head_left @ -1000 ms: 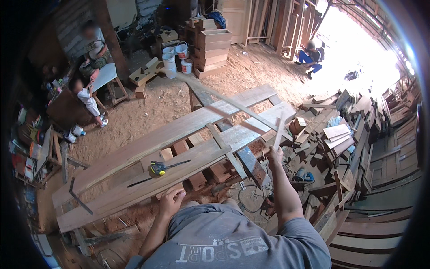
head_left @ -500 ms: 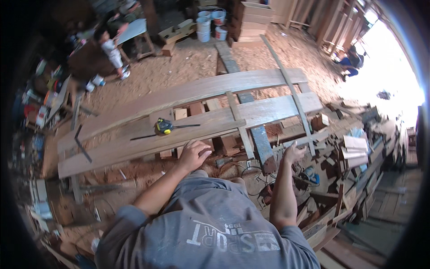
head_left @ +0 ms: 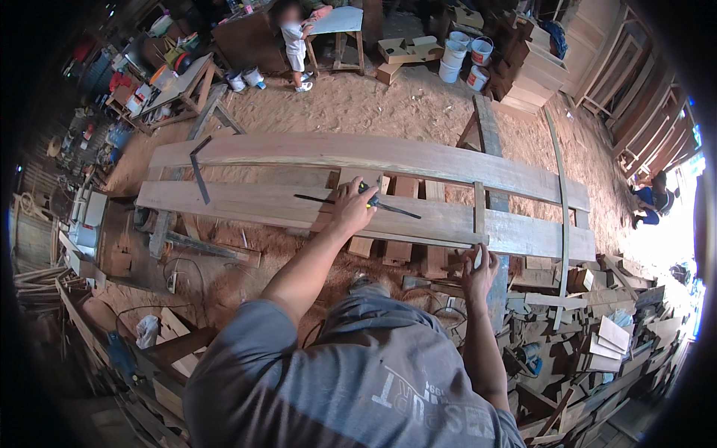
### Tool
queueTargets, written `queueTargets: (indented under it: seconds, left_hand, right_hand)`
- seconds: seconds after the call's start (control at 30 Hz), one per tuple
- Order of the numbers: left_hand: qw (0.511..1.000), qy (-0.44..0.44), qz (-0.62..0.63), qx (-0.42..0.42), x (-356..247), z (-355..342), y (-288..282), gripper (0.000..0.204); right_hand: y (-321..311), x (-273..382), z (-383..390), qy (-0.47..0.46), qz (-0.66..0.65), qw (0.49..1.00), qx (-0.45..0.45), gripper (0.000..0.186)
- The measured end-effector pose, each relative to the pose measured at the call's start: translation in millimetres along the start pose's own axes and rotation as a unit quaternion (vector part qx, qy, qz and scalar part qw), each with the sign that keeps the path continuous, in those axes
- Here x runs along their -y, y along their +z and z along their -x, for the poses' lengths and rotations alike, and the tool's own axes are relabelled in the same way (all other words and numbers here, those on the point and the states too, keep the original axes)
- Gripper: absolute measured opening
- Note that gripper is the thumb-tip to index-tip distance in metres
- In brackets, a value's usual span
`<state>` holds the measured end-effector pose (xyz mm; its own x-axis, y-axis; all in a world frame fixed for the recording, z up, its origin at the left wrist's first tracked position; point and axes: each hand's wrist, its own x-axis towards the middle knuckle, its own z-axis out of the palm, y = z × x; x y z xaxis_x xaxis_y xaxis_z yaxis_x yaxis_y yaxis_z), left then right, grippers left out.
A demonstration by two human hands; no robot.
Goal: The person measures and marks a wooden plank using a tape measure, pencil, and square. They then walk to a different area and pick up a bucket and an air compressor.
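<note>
Sawdust [head_left: 418, 104] covers the ground of a workshop, with glaring daylight at the right; on the near board [head_left: 261, 205], left of its middle, sits a black and yellow tape measure [head_left: 368, 193]; the left hand [head_left: 355, 205] is over it, fingers and thumb bent and partly spread around it, though I cannot tell whether they grip it; a thin dark strip [head_left: 399, 212] juts out beside it.

Further right, the right hand [head_left: 479, 274] is at the board's front edge, fingers half curled; something pale shows between thumb and fingers, and I cannot tell whether it is held; a short stick [head_left: 479, 201] lies across the board just beyond.

Behind is the far board [head_left: 299, 149], roughly parallel; a dark bent bar [head_left: 200, 175] lies across both at the left, a long stick [head_left: 559, 187] at the right; wood scraps [head_left: 612, 343] litter the right foreground; buckets [head_left: 452, 60] stand at the back, and a person in white [head_left: 293, 45] stands beside a small table [head_left: 336, 20].
</note>
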<state>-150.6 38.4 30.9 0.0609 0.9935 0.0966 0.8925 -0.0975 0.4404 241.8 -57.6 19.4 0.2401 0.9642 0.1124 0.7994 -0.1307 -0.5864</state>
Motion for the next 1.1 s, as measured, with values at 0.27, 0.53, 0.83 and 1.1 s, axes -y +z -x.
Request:
queueTargets:
  seconds: [0.27, 0.53, 0.83, 1.1]
  left_hand:
    - [0.997, -0.053, 0.041, 0.027, -36, -85, -14, 0.054]
    - [0.990, -0.099, -0.074, -0.074, 33, -156, 16, 0.062]
    - [0.976, 0.209, 0.060, 0.024, -98, 12, 47, 0.040]
    - [0.983, 0.179, 0.034, -0.010, -44, 31, 42, 0.039]
  right_hand:
    - [-5, -28, 18, 0.013, 0.034, 0.999, -0.036, 0.063]
    - [3, -25, 10, 0.001, 0.007, 1.000, -0.027, 0.051]
    - [4, -13, 14, 0.057, -0.012, 0.998, 0.003, 0.060]
    - [30, 14, 25, 0.003, -0.037, 0.999, 0.034, 0.057]
